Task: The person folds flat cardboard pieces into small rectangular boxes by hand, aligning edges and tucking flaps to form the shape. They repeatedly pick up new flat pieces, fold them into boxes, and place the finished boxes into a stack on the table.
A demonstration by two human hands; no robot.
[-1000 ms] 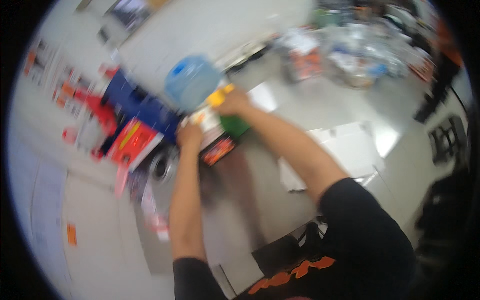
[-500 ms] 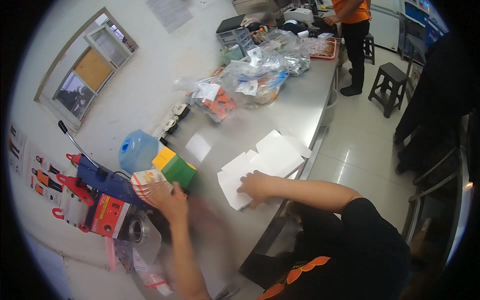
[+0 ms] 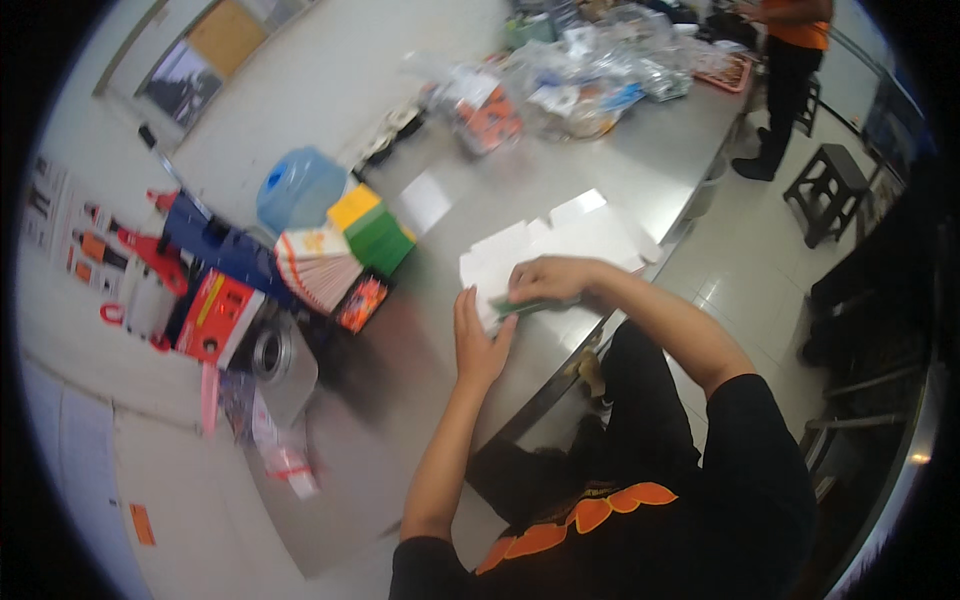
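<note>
The right hand (image 3: 548, 278) curls its fingers down onto a thin green card (image 3: 520, 306) atop flat white cardboard sheets (image 3: 560, 245). The left hand (image 3: 478, 340), fingers straight and together, touches the stack's near edge. Uneven pressure could slide the card off.

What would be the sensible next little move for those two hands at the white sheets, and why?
Probably bring the left hand in to steady the white flat sheets. The right hand presses a small green piece against their near edge, while the left hand is open beside it, apparently holding nothing. The sheets lie loose near the steel table edge.
</note>
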